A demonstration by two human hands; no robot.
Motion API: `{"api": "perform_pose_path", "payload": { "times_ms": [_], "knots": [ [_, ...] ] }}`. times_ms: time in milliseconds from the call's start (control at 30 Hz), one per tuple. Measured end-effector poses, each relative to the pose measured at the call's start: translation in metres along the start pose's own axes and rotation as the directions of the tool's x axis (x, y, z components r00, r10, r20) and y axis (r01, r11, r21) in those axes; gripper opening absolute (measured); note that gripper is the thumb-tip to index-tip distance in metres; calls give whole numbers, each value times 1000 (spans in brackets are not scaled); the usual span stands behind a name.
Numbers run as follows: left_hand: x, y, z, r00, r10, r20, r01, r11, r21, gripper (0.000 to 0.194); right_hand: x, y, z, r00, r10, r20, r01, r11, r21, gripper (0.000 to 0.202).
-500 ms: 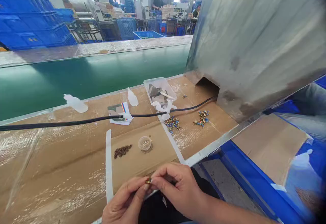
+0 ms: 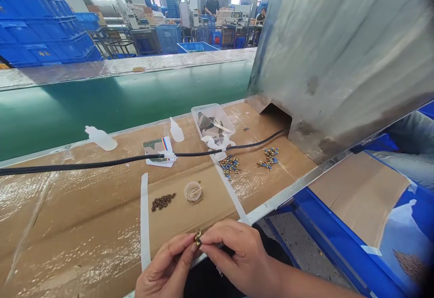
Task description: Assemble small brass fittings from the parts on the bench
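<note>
My left hand (image 2: 169, 266) and my right hand (image 2: 237, 255) meet at the table's front edge. Thumb and forefinger of each pinch a tiny gold-and-dark metal part (image 2: 197, 238), whose exact kind is too small to make out. Just beyond, on a cardboard sheet (image 2: 179, 223), lies a cluster of small dark brown rings (image 2: 163, 201). A clear round cup (image 2: 193, 191) with a thin stick in it stands to their right. Two heaps of small blue-and-gold parts, a nearer heap (image 2: 229, 166) and a farther heap (image 2: 269, 158), lie to the right.
A black cable (image 2: 111, 161) crosses the table, held by white tape. Behind it are two white squeeze bottles, one (image 2: 101, 138) at left, and a clear plastic box (image 2: 213, 124). A large metal panel (image 2: 339, 63) rises at right. A green conveyor belt (image 2: 152, 90) runs behind.
The small part between my fingertips has turned and now shows a gold end pointing up. My right hand's fingers have shifted slightly; the things on the table stay put.
</note>
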State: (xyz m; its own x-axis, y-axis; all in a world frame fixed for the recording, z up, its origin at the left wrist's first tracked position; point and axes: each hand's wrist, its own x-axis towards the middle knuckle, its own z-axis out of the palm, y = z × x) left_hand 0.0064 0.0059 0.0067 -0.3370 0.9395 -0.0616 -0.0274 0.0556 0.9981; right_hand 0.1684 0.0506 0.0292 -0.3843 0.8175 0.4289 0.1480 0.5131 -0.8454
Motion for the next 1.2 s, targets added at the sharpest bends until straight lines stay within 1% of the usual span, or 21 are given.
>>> {"api": "perform_pose_path", "payload": {
  "times_ms": [200,367,533,667,733,867,967,1100,1200],
  "knots": [
    [-1,-1,0,1000,6,-7,-6,1000,-6,11,-4,3,3,998,-54,-8,54,998,10,8],
    [-1,1,0,997,62,42,-63,998,29,13,-5,6,3,996,-82,-27,82,997,-1,9],
    [-1,1,-4,990,116,80,-121,990,69,16,-2,5,4,992,-108,-63,108,994,4,10],
    [-1,-1,-6,989,115,90,-121,991,60,18,-2,5,4,990,-123,-73,123,992,0,10],
    [-1,-2,-6,991,101,87,-105,993,45,18,-2,7,4,990,-127,-63,127,992,-4,11],
    [0,-4,-3,998,51,30,-49,997,-51,13,-3,10,4,985,-169,-39,168,985,-28,15],
    [1,-4,-2,999,-37,22,39,996,-86,13,-5,11,5,980,-195,-22,194,979,-59,18],
    [1,-2,-3,986,-166,14,166,979,-120,19,-6,10,5,980,-197,2,196,977,-77,21],
    [1,-3,-3,978,-210,12,210,967,-143,20,-5,8,5,984,-179,-9,179,982,-61,21]
  ]
}}
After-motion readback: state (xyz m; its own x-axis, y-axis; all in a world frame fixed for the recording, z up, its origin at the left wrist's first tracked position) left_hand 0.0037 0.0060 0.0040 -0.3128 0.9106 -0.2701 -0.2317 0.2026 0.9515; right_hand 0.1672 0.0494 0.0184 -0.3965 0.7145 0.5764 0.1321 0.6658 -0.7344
